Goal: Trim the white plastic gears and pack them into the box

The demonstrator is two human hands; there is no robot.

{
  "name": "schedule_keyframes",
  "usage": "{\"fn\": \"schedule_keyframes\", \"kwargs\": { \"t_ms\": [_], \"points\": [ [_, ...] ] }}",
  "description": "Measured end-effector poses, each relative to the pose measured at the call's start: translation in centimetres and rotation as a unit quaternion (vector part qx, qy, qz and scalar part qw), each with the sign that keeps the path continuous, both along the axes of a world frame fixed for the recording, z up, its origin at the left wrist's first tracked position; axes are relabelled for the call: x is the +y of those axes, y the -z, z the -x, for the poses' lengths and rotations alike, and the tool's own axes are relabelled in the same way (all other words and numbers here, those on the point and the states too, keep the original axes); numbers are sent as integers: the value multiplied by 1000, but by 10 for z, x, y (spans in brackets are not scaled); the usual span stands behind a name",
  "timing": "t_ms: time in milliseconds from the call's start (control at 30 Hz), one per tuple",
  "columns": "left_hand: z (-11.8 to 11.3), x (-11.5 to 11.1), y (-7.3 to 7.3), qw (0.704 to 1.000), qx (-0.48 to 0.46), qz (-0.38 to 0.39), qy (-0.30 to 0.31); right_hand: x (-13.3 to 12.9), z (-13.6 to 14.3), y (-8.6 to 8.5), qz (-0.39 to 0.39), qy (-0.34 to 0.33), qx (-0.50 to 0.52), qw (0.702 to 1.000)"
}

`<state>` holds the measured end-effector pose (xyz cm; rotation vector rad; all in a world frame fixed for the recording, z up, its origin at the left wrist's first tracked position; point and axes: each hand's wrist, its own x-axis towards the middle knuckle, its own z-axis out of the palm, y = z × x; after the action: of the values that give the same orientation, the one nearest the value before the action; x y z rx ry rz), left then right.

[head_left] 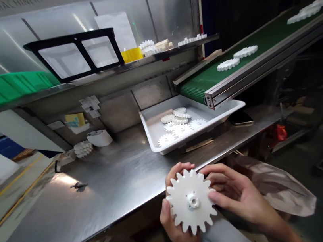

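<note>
A white toothed gear (183,210) with a raised hub at its centre is held up in front of the table's edge. My left hand (176,227) wraps round its left side, thumb at the rim and fingers behind. On the right rim rest the thumb and fingers of my right hand (240,194), curled round the teeth. Beyond them, a white tray (154,138) on the metal table (115,175) holds several white gears (180,128), some overlapping. The tray stands under the low end of a green conveyor belt (201,85).
More gears (228,64) lie on the belt. A phone (241,118) is right of the tray. A small dark tool (79,185) and a gear stack (83,148) are at the left. Above runs a shelf with a green bin (7,90) and black frame (82,58).
</note>
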<state>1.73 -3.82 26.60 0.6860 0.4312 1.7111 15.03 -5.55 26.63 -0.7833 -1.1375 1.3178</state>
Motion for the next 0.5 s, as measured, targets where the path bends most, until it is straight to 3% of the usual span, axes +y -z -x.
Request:
{"fn": "schedule_keyframes", "kwargs": {
  "t_ms": [133, 333, 500],
  "points": [
    [3, -4, -9, 999, -28, 6, 31, -4, 3, -3, -22, -15, -15, 1000],
    [11, -14, -25, 995, 30, 76, 64, -2, -8, -3, -116, 71, -36, 990],
    [11, -16, -26, 995, 58, 60, 54, -7, -19, -6, -148, 30, -76, 986]
  ]
}}
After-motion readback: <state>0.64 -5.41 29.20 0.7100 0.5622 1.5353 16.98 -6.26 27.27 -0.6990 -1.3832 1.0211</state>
